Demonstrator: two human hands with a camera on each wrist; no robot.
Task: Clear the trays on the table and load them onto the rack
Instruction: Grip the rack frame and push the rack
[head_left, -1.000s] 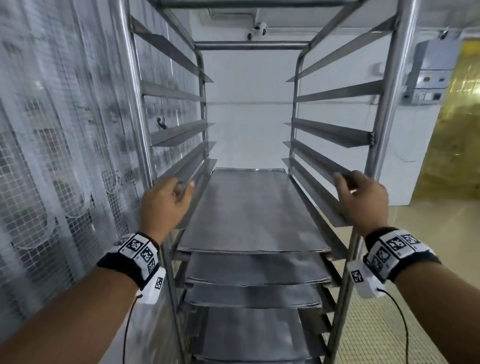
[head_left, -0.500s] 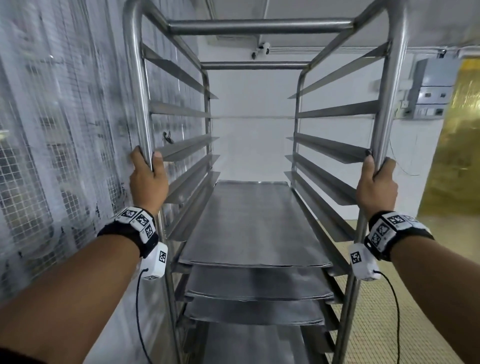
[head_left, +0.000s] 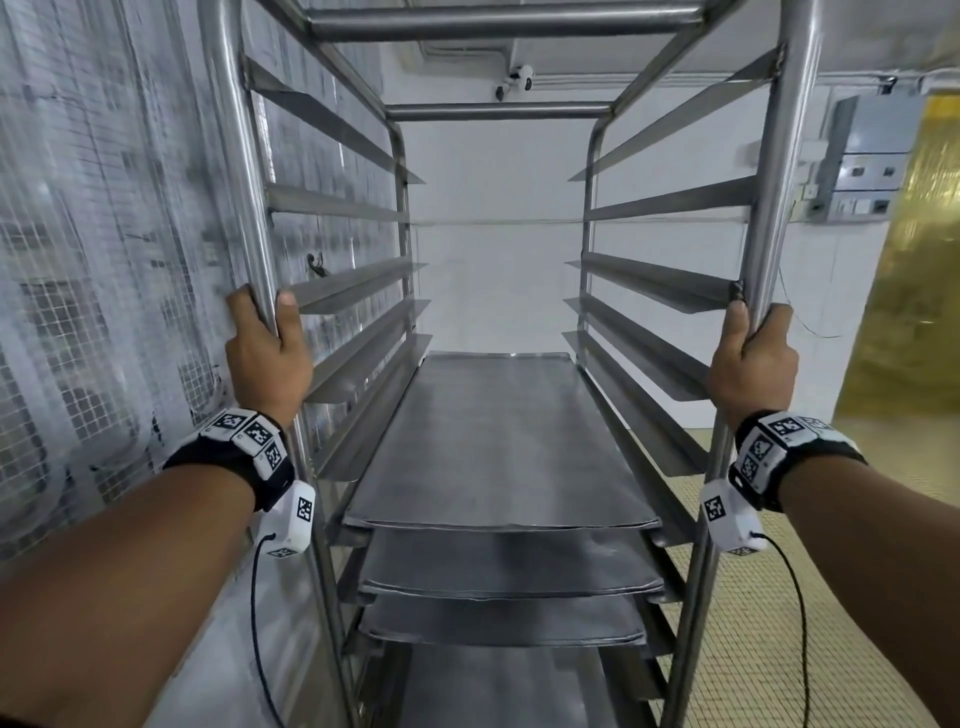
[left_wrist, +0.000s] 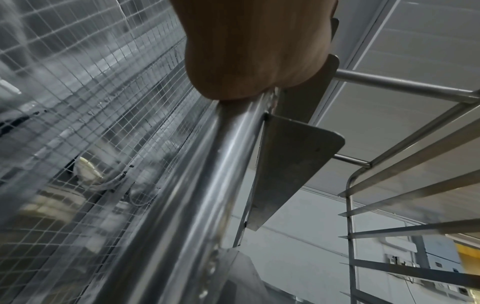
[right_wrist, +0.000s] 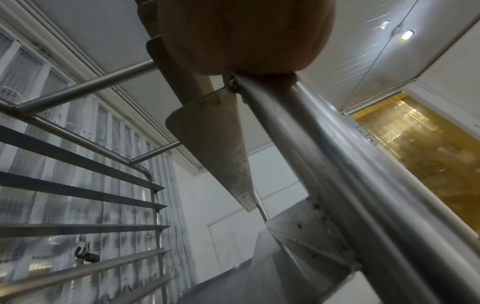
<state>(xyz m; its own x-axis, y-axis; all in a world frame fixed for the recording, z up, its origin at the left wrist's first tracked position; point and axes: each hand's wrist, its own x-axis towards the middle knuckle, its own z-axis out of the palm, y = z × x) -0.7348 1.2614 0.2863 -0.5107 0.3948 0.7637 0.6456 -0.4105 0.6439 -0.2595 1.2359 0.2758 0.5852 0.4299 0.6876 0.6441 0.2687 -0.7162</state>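
A tall steel tray rack (head_left: 498, 111) stands right in front of me. Several flat metal trays sit on its lower runners, the top tray (head_left: 498, 441) at about waist height; the upper runners hold nothing. My left hand (head_left: 267, 353) grips the rack's near left post (head_left: 234, 156), thumb and fingers wrapped round the tube. My right hand (head_left: 753, 358) grips the near right post (head_left: 779, 182) the same way. In the left wrist view the palm (left_wrist: 254, 51) presses the post (left_wrist: 207, 174). In the right wrist view the palm (right_wrist: 244, 37) sits on the post (right_wrist: 324, 154).
A wire-mesh partition covered in plastic sheeting (head_left: 104, 260) runs close along the left side of the rack. A white wall (head_left: 493, 260) stands behind the rack. An electrical box (head_left: 872, 161) and a yellow strip curtain (head_left: 919, 312) are at the right, above tiled floor (head_left: 779, 597).
Both hands left the angled side runners beside the top tray, rose, and closed round the two front posts. The rack now appears nearer and larger in the head view.
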